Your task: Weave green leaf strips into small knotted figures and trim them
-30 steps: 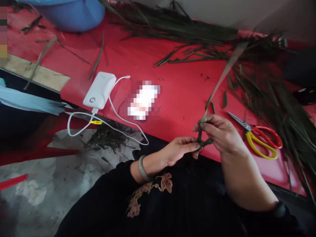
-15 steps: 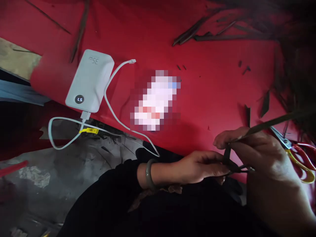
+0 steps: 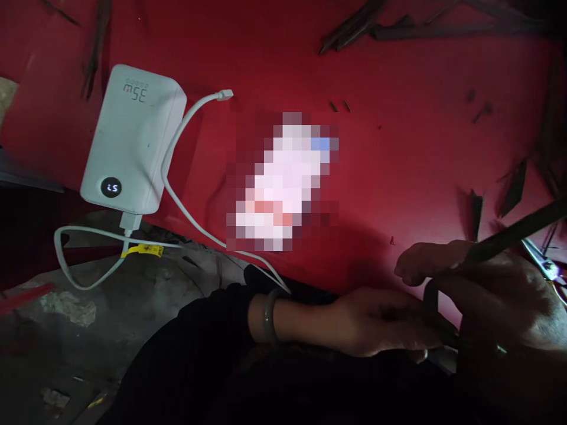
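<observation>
My left hand (image 3: 376, 324), with a bangle at the wrist, reaches in from the lower middle, its fingers closed on the dark leaf strip. Close on its right, my right hand (image 3: 491, 295) is bent round the same dark leaf strip (image 3: 522, 229), which loops between the two hands and runs off toward the right edge. Shadow hides the fingertips where the hands meet. Scissors (image 3: 549, 268) lie just beyond my right hand, partly out of view.
On the red table (image 3: 266, 59) are a white power bank (image 3: 133, 136) with a cable (image 3: 166, 171) and a blurred-out bright object (image 3: 283, 177). Dark leaf pieces (image 3: 358, 26) lie at the back and right. Grey floor shows at the lower left.
The view has shifted closer, with the power bank now further left. Both hands appear slightly lower and further right, still on the strip, and the loop between them looks more rounded.
</observation>
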The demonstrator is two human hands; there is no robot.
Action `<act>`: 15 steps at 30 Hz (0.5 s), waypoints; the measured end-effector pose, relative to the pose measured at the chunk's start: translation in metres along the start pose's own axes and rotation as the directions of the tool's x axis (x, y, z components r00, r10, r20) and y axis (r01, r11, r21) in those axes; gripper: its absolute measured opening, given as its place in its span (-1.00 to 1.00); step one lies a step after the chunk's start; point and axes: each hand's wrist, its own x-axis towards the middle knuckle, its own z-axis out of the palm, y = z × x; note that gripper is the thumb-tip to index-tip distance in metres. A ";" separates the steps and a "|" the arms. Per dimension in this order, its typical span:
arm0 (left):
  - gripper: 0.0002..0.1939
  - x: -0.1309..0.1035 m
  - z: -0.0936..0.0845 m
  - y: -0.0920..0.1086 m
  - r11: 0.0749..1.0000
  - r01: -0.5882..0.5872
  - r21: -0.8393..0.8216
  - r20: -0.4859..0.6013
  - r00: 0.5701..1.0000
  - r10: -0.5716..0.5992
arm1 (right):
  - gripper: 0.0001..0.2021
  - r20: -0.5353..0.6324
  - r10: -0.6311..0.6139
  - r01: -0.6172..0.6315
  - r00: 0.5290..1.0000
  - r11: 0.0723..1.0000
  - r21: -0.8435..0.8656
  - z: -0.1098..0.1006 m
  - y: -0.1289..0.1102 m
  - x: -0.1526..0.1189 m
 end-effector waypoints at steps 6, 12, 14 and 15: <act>-0.68 -0.001 0.001 0.004 0.998 0.063 0.019 -0.005 0.998 -0.063 | -0.86 -0.145 0.258 -0.232 0.955 0.957 0.176 0.014 -0.014 -0.005; -0.74 0.000 0.000 0.004 0.998 0.061 0.019 0.009 0.998 -0.061 | -0.92 -0.174 0.368 -0.319 0.913 0.913 0.256 0.023 -0.028 -0.006; -0.77 -0.001 0.000 0.004 0.999 0.042 0.027 0.013 0.999 -0.042 | -0.93 -0.168 0.409 -0.352 0.897 0.890 0.288 0.023 -0.027 -0.007; -0.78 -0.001 0.000 0.004 0.999 0.042 0.030 0.008 0.999 -0.042 | -0.93 -0.175 0.406 -0.346 0.897 0.891 0.294 0.022 -0.026 -0.008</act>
